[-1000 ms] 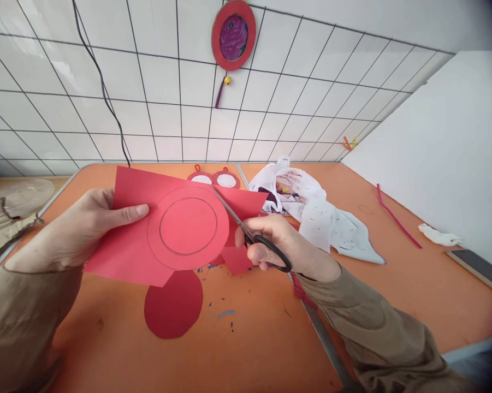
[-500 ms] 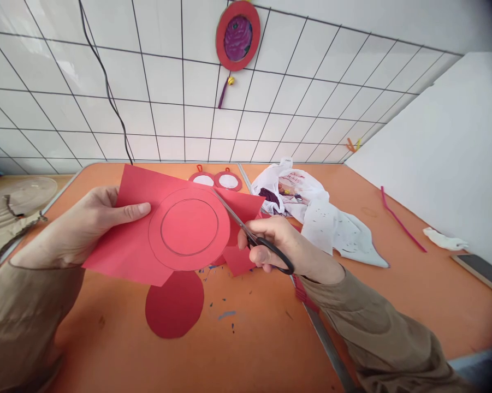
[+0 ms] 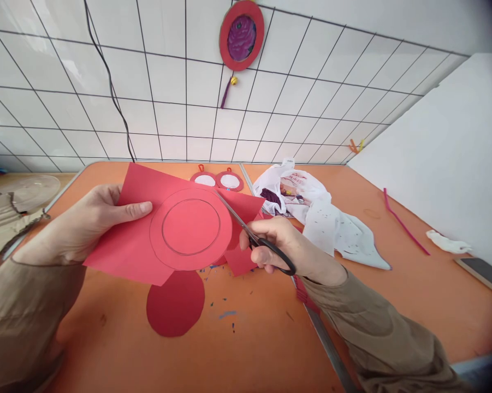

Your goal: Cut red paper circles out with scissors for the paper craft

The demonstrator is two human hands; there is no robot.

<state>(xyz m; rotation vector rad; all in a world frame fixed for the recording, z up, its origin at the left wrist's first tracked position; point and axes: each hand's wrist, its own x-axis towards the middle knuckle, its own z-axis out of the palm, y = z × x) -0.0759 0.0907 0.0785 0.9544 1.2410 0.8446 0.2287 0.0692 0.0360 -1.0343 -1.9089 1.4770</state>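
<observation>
My left hand (image 3: pixel 106 215) pinches the left side of a red paper sheet (image 3: pixel 143 248), thumb on top and fingers underneath. Two drawn rings, one inside the other, mark the sheet, and its right side is cut along the outer ring. Black-handled scissors (image 3: pixel 252 237) are in my right hand (image 3: pixel 276 243), with their blades at the upper right of the curve. A strip of the sheet stands off to the right of the blades. Below the sheet, a dark red paper disc (image 3: pixel 176 305) lies on the orange table (image 3: pixel 246 355).
Behind the sheet lie two small red-rimmed discs (image 3: pixel 229 181) with loops. A white plastic bag (image 3: pixel 311 191) holds purple yarn. Red scraps (image 3: pixel 241 265) lie under the scissors. Farther right are a magenta stick (image 3: pixel 405 221) and a dark flat object (image 3: pixel 485 275). A round ornament (image 3: pixel 241 35) hangs on the tiled wall.
The whole view has shifted slightly. Both hands keep their hold, and the scissors sit at nearly the same spot on the curve; little else differs.
</observation>
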